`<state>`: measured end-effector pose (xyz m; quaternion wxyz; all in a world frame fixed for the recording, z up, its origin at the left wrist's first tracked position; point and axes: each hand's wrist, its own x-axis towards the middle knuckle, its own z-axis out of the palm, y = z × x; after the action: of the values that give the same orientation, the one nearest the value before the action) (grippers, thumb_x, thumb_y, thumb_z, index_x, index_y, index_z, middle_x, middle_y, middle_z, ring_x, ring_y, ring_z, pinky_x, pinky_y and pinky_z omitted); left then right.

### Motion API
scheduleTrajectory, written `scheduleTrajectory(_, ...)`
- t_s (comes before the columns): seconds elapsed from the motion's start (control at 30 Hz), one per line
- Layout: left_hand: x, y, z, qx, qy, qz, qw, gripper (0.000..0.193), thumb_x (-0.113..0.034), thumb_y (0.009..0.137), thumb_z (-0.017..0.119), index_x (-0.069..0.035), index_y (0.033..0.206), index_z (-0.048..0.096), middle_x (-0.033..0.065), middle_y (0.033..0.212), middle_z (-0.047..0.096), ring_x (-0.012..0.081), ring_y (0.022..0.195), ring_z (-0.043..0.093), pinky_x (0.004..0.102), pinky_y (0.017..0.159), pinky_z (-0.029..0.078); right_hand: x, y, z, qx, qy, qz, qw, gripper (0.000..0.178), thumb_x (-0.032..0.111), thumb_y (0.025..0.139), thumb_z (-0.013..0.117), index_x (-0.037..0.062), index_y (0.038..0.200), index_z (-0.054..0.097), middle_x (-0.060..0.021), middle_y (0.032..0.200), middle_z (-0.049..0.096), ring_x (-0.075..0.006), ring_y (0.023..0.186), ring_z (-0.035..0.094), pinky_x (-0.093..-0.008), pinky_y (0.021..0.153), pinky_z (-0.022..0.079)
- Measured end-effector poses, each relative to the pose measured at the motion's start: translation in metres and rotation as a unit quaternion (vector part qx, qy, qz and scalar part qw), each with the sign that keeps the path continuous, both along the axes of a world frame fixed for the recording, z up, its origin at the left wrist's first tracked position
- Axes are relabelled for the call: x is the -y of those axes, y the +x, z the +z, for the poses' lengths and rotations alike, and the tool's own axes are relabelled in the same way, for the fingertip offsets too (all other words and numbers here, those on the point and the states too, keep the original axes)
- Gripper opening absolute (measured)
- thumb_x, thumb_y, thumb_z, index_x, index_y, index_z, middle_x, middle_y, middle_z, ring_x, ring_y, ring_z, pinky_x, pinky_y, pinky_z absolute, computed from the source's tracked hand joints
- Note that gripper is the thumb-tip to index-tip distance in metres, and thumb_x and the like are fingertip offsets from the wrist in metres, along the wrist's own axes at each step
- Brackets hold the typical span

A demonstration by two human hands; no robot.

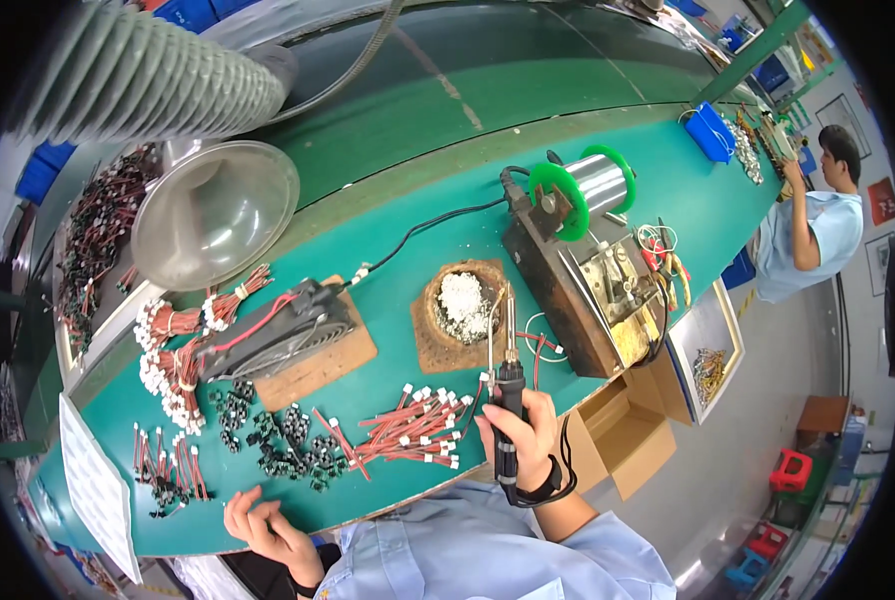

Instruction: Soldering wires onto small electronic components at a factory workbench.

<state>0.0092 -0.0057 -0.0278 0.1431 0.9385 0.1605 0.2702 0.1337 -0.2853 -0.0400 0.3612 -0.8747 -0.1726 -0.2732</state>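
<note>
My right hand (536, 432) is wrapped round the black handle of a soldering iron (508, 400), whose metal tip points away from me, beside a round holder (430, 318) filled with silvery-white pieces. A thin metal tube runs alongside the tip. At the bench's near edge lies my left hand (273, 530), fingers loosely bent and apart, with nothing visible in it. Close to it are red wire leads with black parts (176, 470) and a pile of small black components (298, 450). Between my hands lies a heap of loose red leads with white connectors (418, 425).
A solder spool (600, 185) with green flanges tops a metal feeder (558, 290) at right. Left are a black device (278, 330), tied wire bundles (168, 370) and a clear hood (218, 215). An open carton (623, 435) stands below the bench edge; a co-worker (813, 220) is far right.
</note>
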Motion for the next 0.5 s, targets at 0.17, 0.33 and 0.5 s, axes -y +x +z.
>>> scheduleTrajectory(0.17,0.008,0.007,0.006,0.045,-0.064,0.065,0.995,0.01,0.006,0.069,0.048,-0.002,0.067,0.051,0.0119,0.095,0.059,0.032,0.101,0.049,0.0438,0.094,0.032,-0.005,0.001,0.003,0.022,0.02,-0.001,1.0,0.038,0.0,0.062,0.075,0.0127,0.095,0.061,-0.0101,0.092,0.058,-0.026,0.076,0.056,-0.0332,0.064,0.044)
scheduleTrajectory(0.33,0.006,0.002,0.025,0.078,-0.149,-0.014,0.986,0.008,0.004,0.072,0.05,-0.002,0.073,0.055,0.0116,0.097,0.059,0.0305,0.098,0.05,0.0411,0.093,0.034,-0.014,-0.007,0.018,-0.021,0.156,0.007,0.988,0.031,-0.003,0.068,0.07,0.0078,0.094,0.058,-0.015,0.091,0.059,-0.0279,0.076,0.058,-0.0343,0.068,0.046)
scheduleTrajectory(0.5,0.014,0.02,0.053,-0.005,-0.168,-0.187,0.968,0.012,0.004,0.074,0.053,-0.002,0.083,0.058,0.0125,0.096,0.058,0.0296,0.092,0.052,0.0368,0.087,0.037,-0.031,-0.029,0.023,-0.124,0.345,0.043,0.929,0.029,-0.005,0.07,0.069,0.0063,0.094,0.056,-0.0133,0.085,0.061,-0.0261,0.071,0.058,-0.0326,0.07,0.045)
